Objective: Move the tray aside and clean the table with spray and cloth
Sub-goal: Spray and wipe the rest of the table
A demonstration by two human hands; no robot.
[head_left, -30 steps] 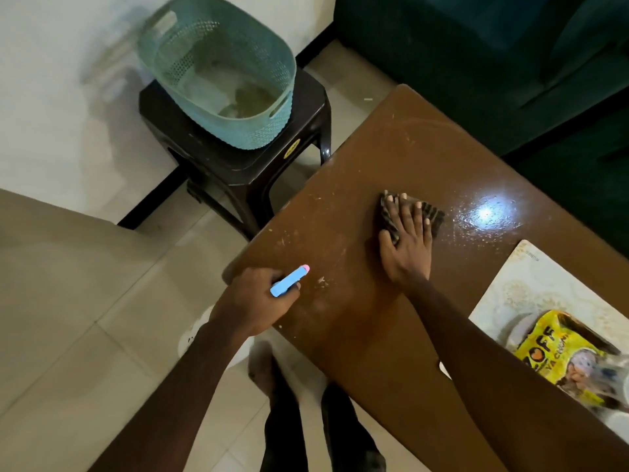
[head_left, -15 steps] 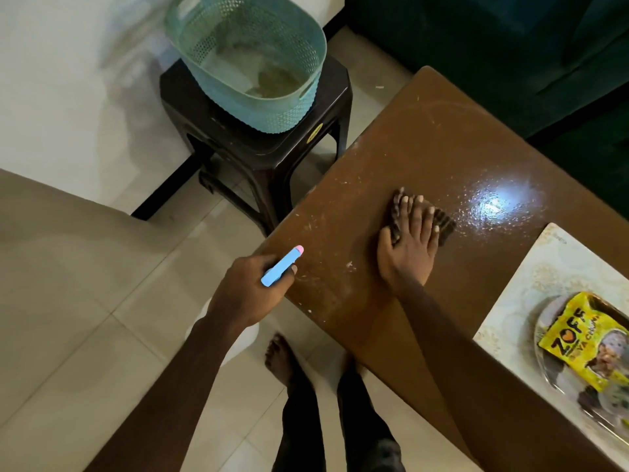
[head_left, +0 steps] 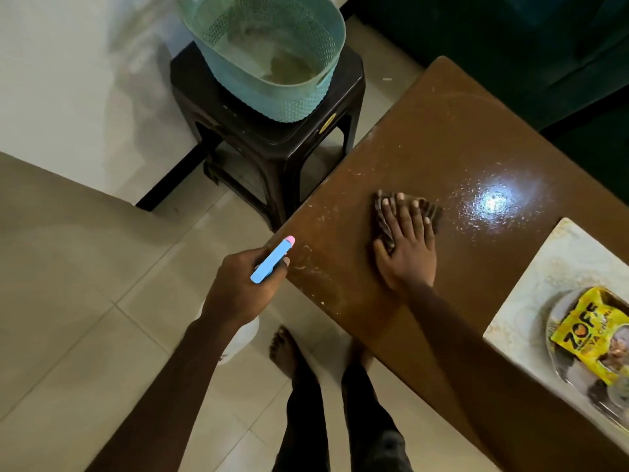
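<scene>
Right hand [head_left: 406,248] lies flat on the cloth [head_left: 435,212], fingers straight and spread, pressing it to the table [head_left: 442,131] near the middle of the top. White streaks and specks run along the table's left edge, and a bright glare shines just right of the cloth. Left hand [head_left: 238,287] grips the spray [head_left: 272,260], fingers curled round its blue head, pink tip aimed at the table. It hangs just off the table's near corner, over the floor. The tray [head_left: 551,267] sits at the table's right end, well apart from the cloth, with a yellow packet [head_left: 592,332] on it. Beyond the table, a teal basket [head_left: 272,63] stands on a dark stool [head_left: 272,148].
</scene>
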